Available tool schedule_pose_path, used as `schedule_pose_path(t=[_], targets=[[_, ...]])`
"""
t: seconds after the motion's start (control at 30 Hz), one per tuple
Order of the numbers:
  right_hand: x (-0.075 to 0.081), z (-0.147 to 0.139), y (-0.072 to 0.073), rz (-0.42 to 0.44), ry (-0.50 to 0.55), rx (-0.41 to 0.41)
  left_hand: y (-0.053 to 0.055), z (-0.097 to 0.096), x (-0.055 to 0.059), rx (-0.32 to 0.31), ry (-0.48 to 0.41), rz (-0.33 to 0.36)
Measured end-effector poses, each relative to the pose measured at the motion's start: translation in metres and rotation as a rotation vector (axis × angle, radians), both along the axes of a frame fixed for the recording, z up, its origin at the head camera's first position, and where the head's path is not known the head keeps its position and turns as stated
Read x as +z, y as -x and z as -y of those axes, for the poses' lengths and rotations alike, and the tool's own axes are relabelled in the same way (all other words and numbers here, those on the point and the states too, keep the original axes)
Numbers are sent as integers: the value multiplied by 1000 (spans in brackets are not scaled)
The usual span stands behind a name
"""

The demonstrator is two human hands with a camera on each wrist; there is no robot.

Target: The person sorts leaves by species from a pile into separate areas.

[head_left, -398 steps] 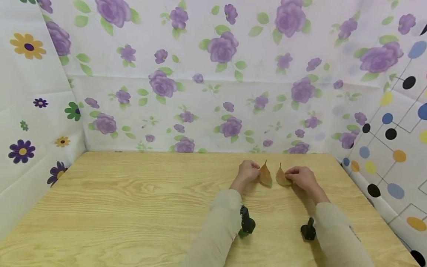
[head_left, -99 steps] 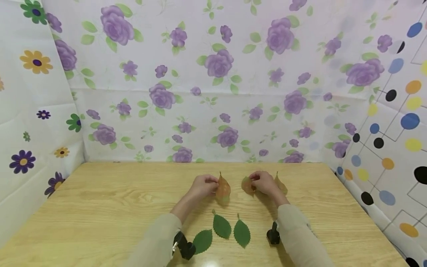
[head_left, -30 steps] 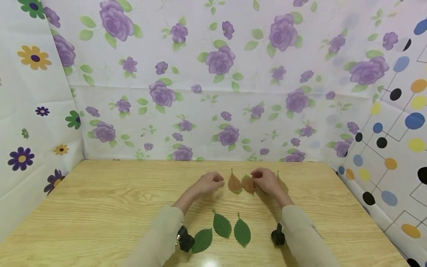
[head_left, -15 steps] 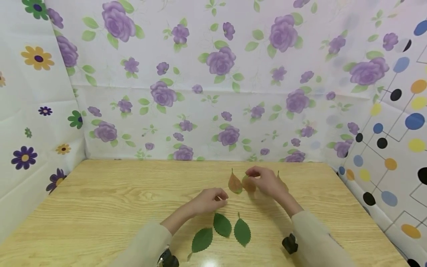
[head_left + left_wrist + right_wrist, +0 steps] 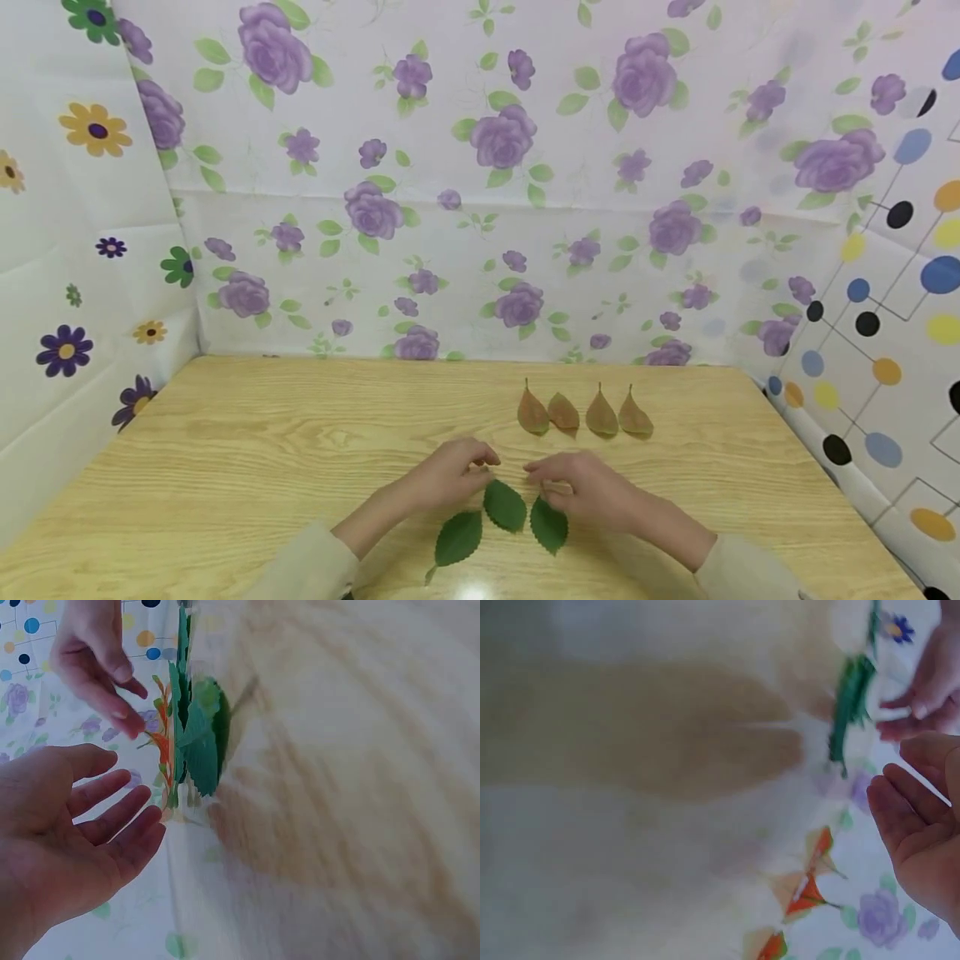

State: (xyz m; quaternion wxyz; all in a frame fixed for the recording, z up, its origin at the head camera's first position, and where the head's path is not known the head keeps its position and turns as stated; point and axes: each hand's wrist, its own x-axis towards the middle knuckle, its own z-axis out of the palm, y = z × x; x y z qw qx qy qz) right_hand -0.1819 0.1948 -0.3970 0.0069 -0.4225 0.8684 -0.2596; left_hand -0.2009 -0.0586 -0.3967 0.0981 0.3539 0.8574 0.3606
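Note:
My left hand (image 5: 450,477) hovers with loosely bent fingers at the stem end of the middle green leaf (image 5: 505,506). My right hand (image 5: 592,493) is over the upper part of the right green leaf (image 5: 550,527), hiding some of it. A third serrated green leaf (image 5: 458,539) lies to the left, its stem toward me. In the left wrist view the left palm (image 5: 67,840) faces up with nothing in it; the right palm (image 5: 922,847) looks bare too in the right wrist view. Beyond the hands, several brownish-orange leaves (image 5: 602,415) lie in a row.
The wood-grain table (image 5: 315,433) carries all the leaves. Behind it hangs a white sheet with purple flowers (image 5: 502,142). A dotted sheet (image 5: 885,333) borders the right side, a daisy-printed one (image 5: 82,283) the left.
Brown leaves the hands held earlier now lie in the row. Both hands have left that row and come nearer to me, over the green leaves, the right hand moving most in the last half second.

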Motion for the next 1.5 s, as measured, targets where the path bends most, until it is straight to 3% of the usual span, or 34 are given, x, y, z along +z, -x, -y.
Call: schedule_pose_path(t=[0.23,0.67,0.83,1.07,1.5], targets=[[-15,-1,-14,-89,-76,155,-13,4,2,-73,102,-150],[-28,-7,-17,-122,-78,180,-12,3,-5,-61,200,-334],[-29,-7,-16,-106,-74,175,-11,-5,-4,-73,234,-364],[-26,-6,-18,-88,-70,167,-15,-17,0,-133,356,-385],[-25,-5,-19,-79,-77,158,-13,-22,-5,-66,365,-330]])
